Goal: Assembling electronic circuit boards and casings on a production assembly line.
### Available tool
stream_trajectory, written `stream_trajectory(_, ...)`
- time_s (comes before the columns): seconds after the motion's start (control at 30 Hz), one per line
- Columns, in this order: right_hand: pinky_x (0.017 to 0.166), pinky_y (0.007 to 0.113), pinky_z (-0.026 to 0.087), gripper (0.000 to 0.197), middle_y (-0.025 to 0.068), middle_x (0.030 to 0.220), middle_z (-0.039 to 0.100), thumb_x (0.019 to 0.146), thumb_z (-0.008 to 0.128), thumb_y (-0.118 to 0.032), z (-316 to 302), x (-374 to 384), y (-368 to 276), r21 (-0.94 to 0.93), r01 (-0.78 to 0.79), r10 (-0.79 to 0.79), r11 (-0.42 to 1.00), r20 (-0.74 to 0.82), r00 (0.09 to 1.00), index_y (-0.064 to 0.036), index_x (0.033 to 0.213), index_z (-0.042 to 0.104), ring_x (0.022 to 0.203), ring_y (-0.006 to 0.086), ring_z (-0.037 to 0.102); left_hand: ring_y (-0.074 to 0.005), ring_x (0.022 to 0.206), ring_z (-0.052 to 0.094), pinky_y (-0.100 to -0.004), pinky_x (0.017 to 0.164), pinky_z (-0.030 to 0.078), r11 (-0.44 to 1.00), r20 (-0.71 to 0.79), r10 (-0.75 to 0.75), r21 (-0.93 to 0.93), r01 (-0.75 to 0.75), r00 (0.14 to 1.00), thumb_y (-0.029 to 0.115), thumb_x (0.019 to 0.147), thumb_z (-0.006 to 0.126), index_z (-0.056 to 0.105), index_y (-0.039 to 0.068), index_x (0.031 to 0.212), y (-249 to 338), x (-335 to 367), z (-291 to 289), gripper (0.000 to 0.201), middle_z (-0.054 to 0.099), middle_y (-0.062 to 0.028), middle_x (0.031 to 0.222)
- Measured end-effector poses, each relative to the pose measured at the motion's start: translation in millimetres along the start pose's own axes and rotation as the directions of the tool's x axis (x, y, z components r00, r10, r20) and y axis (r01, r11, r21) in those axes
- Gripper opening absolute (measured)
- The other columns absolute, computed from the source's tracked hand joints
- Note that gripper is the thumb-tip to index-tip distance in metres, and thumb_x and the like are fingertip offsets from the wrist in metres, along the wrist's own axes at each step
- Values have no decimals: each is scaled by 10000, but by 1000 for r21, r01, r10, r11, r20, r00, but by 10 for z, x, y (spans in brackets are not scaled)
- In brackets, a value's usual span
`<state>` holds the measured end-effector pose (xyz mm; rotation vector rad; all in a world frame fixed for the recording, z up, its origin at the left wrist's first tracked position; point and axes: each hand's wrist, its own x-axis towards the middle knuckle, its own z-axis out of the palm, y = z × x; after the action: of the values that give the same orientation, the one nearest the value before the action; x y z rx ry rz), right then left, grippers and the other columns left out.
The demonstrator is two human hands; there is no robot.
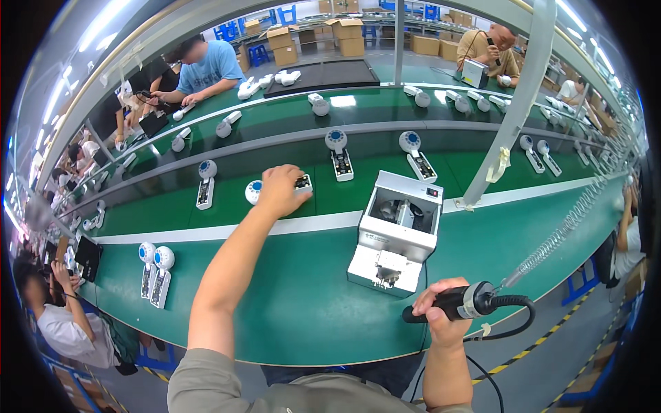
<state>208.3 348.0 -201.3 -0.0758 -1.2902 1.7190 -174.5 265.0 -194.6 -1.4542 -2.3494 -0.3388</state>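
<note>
My left hand [279,191] reaches out to the green conveyor belt and is closed around the middle of a white handheld device. The device has a round head [254,192] with blue spots, and its open handle shows dark inner parts; my fingers hide its middle. My right hand [446,310] grips a black electric screwdriver [460,303] near the table's front edge. A cable and a coiled spring [561,234] run from its rear end. Just left of the screwdriver stands a grey, box-shaped screw feeder [392,237] with an open top.
Two similar devices [160,275] lie side by side on the green table [303,289] at left. Several more lie along the belt [379,162]. A metal post [513,103] rises behind the feeder. Co-workers sit across the line [210,69] and at far left [69,323].
</note>
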Motion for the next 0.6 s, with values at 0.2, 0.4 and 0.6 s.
stream_trajectory(0.2, 514, 232, 465, 381, 95, 676, 603, 677, 697, 68, -37, -52, 7, 63, 15, -16, 998, 23, 1000, 15, 1025, 550, 564, 155, 568, -255, 1078, 530, -387, 956, 360, 977, -45, 163, -131, -168, 986, 226, 732, 702, 611, 87, 1098, 726, 543, 355, 402, 577, -63, 1197)
stream_trajectory(0.4, 561, 266, 498, 375, 106, 689, 611, 714, 729, -4, -20, -149, -49, 35, -8, 6, 999, 55, 998, 5, 1040, 543, 582, 181, 583, -246, 1014, 534, -377, 880, 382, 930, -177, 360, -6, -366, 916, 241, 829, 586, 598, 103, 1087, 1158, 1094, 996, 293, 558, -63, 1196)
stream_trajectory(0.6, 588, 280, 508, 383, 103, 708, 616, 724, 748, -26, -64, -242, -19, -21, 18, -16, 1000, 71, 997, 0, 1048, 546, 613, 190, 593, -236, 972, 531, -373, 831, 372, 834, -73, 549, 104, -541, 833, 271, 874, 504, 583, 147, 1097, 1429, 1338, 1378, 267, 553, -71, 1156)
